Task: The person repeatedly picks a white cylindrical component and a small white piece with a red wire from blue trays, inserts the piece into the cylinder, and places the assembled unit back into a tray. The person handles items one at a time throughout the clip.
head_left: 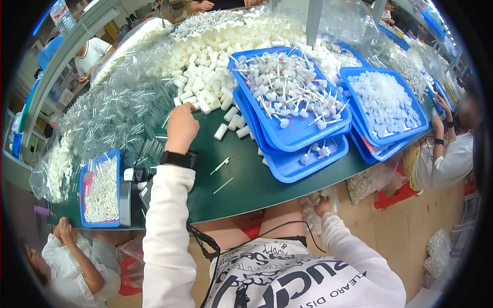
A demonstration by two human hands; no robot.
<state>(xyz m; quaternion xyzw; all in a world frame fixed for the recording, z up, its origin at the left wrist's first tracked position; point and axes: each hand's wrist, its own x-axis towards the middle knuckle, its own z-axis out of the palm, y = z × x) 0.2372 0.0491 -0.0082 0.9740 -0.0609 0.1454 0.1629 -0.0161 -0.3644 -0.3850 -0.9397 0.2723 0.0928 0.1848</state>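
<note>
My left hand [182,127] rests on the green table with its fingers curled in. It sits at the near edge of a heap of white foam-like cylinders [203,82], beside a spread of clear plastic tubes [120,110]. Whatever its fingers hold is hidden. Below the table edge, my right hand [323,206] is at a clear plastic bag [309,209] with pale pieces in it; its fingers are mostly hidden. A thin white stick with a reddish tip [221,165] and a plain thin stick [223,186] lie on the tabletop [246,179] near my left wrist.
Stacked blue trays [292,141] hold white-capped sticks; another blue tray [418,128] at right holds translucent white caps. A small blue tray [119,169] of white sticks stands at left, next to a grey box [125,205]. Other people sit at both sides, with a metal post [314,23] behind.
</note>
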